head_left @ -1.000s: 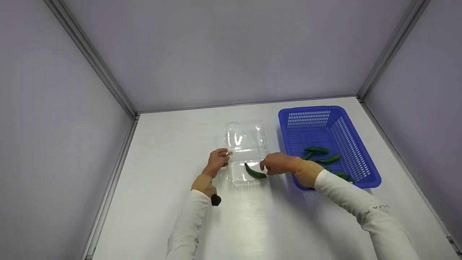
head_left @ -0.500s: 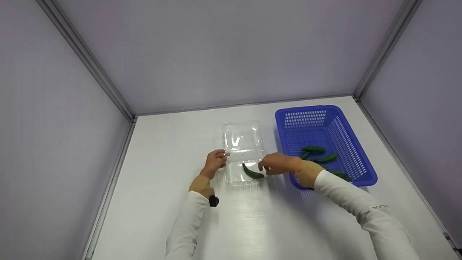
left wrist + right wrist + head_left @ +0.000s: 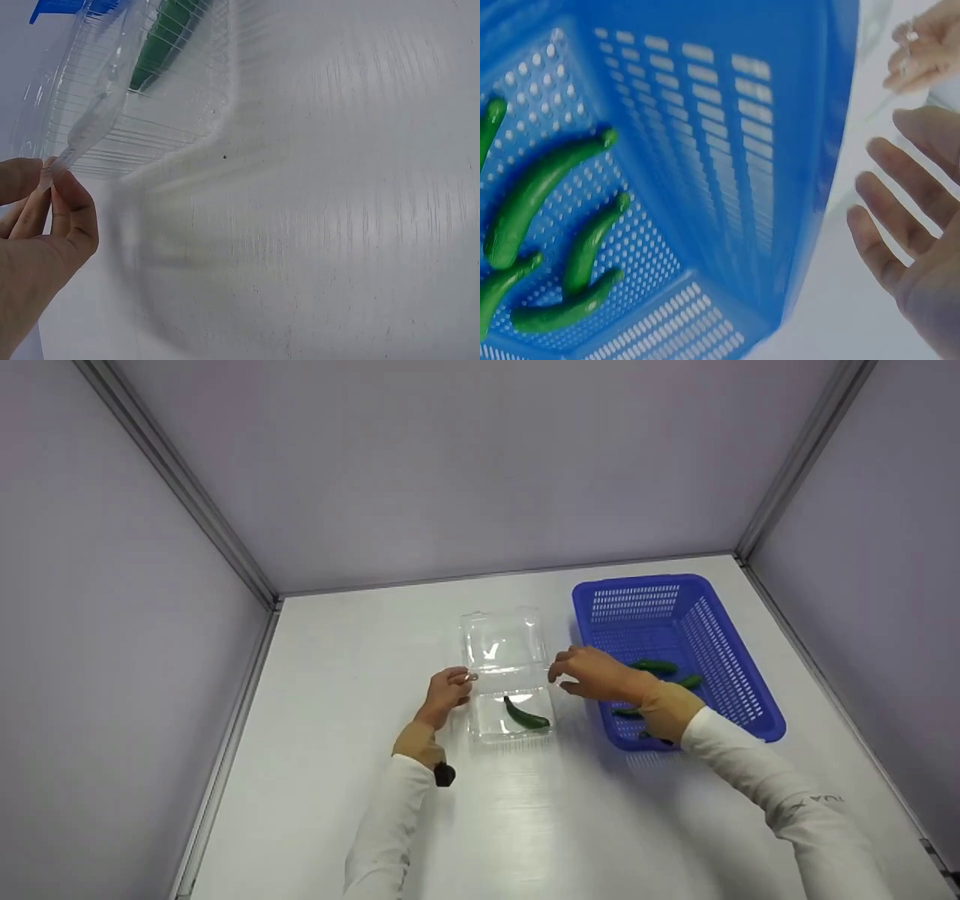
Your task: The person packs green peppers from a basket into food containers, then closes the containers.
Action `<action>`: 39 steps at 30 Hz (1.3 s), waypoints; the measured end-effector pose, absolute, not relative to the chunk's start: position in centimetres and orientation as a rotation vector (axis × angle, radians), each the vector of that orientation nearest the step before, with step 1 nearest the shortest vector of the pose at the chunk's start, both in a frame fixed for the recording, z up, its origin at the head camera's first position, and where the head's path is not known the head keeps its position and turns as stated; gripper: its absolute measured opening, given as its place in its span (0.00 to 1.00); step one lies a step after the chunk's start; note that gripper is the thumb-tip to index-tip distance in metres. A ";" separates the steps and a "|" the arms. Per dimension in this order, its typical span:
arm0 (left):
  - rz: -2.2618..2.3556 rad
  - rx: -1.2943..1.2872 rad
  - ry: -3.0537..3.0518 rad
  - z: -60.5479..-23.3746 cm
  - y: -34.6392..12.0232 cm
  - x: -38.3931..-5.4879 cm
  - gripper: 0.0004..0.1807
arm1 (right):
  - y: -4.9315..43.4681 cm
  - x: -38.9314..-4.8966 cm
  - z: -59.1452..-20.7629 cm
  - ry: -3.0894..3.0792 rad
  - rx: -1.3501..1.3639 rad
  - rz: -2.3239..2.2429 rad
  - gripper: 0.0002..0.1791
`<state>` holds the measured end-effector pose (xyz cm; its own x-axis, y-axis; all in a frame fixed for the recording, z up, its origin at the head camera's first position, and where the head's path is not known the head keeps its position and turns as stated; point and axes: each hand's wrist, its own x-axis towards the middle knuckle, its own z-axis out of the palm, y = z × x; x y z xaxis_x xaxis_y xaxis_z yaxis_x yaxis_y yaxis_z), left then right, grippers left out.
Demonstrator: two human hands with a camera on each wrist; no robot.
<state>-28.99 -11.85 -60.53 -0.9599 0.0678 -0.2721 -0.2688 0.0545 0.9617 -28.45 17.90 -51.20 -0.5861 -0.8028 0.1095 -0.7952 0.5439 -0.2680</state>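
Observation:
A clear plastic clamshell box (image 3: pixel 491 724) lies spread out on the white table, its lid folded back toward the far wall. In its near half rests one curved green chili pepper (image 3: pixel 527 718). My left hand (image 3: pixel 448 688) pinches the box's edge near the hinge; the left wrist view shows thumb and fingers (image 3: pixel 71 199) gripping the clear rim. On the opposite side, my right hand (image 3: pixel 596 673) hovers by the hinge, above the basket's left rim. Its fingers (image 3: pixel 900 169) are spread and hold nothing in the right wrist view. Whether its fingertips touch the box I cannot tell.
A blue perforated basket (image 3: pixel 750 682) stands right of the box, with several green chili peppers (image 3: pixel 540 184) inside; my right forearm covers part of it. Grey panels (image 3: pixel 480 472) wall the table at the back and both sides.
My right hand has moved up and away from the chili pepper in the box, toward the hinge, and its fingers have spread. My left hand keeps its hold on the box's edge.

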 end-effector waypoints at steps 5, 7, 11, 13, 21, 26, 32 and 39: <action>1.994 -0.212 2.087 -60.4 -11.8 -29.0 0.24 | 20.0 -28.7 -50.0 2.838 -1.348 -0.545 0.09; 1.989 -0.205 2.088 -60.4 -11.7 -29.0 0.23 | 21.1 -28.7 -49.7 2.865 -1.323 -0.575 0.08; 1.996 -0.198 2.082 -60.3 -11.6 -29.0 0.22 | 23.1 -28.7 -49.6 2.884 -1.215 -0.574 0.06; 2.007 -0.198 2.075 -60.2 -11.5 -28.9 0.22 | 24.1 -28.8 -49.8 2.868 -1.151 -0.567 0.06; 2.005 -0.196 2.083 -60.0 -11.8 -28.9 0.22 | 27.9 -28.6 -50.8 2.689 -0.900 -0.489 0.07; 1.986 -0.187 2.077 -60.2 -12.1 -29.2 0.24 | 29.9 -28.3 -51.5 2.602 -0.888 -0.438 0.10; 1.961 -0.195 2.077 -60.3 -12.2 -29.1 0.24 | 31.4 -27.6 -52.2 2.499 -0.774 -0.382 0.10; 1.975 -0.203 2.081 -60.4 -12.1 -29.2 0.23 | 32.5 -27.1 -52.4 2.426 -0.667 -0.339 0.09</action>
<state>-29.17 -12.06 -60.41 -0.9551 0.0799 -0.2854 -0.2808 0.0636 0.9577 -27.14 32.54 -52.40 -0.6977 -0.5339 -0.4777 -0.3824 0.8414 -0.3818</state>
